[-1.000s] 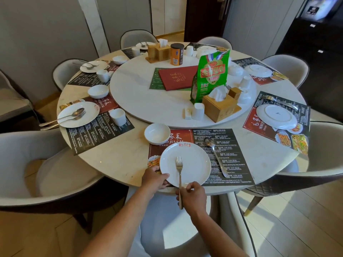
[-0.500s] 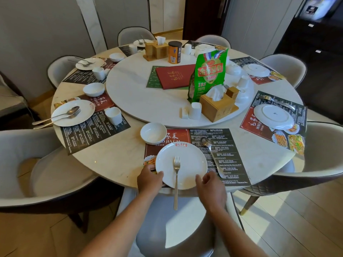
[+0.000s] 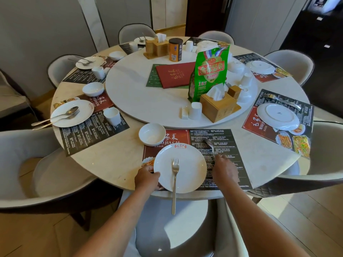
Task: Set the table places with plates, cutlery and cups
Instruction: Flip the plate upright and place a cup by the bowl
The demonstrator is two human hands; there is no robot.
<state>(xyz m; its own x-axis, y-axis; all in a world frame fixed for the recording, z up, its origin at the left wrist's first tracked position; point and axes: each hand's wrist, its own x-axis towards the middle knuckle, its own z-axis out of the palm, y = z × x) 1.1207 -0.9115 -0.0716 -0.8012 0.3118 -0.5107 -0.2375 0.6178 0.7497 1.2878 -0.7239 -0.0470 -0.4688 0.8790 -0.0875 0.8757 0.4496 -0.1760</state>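
Observation:
A white plate (image 3: 187, 164) sits on the nearest placemat (image 3: 209, 134) at the table's front edge. My left hand (image 3: 147, 178) grips the plate's left rim. A fork (image 3: 174, 175) lies down the middle of the plate, its handle sticking out past the table edge. To the right of the plate, my right hand (image 3: 225, 170) is closed over the handle of a spoon (image 3: 209, 144) that lies on the placemat; only the spoon's bowl end shows. A small white bowl (image 3: 152, 134) stands behind the plate to the left.
The round turntable (image 3: 148, 101) carries a white cup (image 3: 194, 110), a tissue box (image 3: 217, 106), a green bag (image 3: 209, 71) and menus. The left place has a plate with cutlery (image 3: 72, 113) and a cup (image 3: 111, 115). At the right place lie an upturned plate (image 3: 278, 115) and a fork (image 3: 282, 101). A chair (image 3: 176, 229) stands under me.
My right hand let go of the fork, which now rests on the plate, and moved right and forward onto the spoon's handle. My left hand stayed on the plate's rim.

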